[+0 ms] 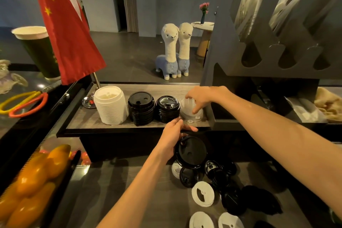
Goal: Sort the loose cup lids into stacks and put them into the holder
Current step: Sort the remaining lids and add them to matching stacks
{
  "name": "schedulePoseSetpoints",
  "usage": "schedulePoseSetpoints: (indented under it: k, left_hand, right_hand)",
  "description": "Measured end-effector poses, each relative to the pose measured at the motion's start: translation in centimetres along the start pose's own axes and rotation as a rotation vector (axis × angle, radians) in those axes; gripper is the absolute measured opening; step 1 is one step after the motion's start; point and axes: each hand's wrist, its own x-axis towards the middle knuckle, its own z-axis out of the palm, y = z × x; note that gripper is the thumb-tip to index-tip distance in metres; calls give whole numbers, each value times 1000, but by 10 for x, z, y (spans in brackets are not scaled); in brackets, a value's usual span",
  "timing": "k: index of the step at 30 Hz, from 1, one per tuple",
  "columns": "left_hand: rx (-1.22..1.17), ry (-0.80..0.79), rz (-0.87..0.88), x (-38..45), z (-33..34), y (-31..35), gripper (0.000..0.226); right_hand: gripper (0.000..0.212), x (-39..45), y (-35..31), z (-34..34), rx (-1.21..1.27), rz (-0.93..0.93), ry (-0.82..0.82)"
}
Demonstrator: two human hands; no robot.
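White lid stack [111, 105], two black lid stacks [141, 108], clear lid stack [190, 110]; loose lids [203, 193] black or white; red flag [68, 29], yellow stars.

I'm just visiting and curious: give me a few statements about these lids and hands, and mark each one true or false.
1. The left hand holds a white lid. False: it holds a black lid.
2. Two black stacks stand between the white stack and the clear lids. True.
3. The right hand rests on the white stack. False: it touches the clear lids at the shelf's right end.
4. Loose white lids and black ones lie on the lower counter. True.
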Motion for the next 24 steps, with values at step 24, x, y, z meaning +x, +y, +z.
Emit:
schedulePoseSetpoints:
  k: [24]
  left_hand:
    - [-32,-75,-22,7,0,6,40]
  right_hand:
    - [78,-5,11,10,79,9,-21]
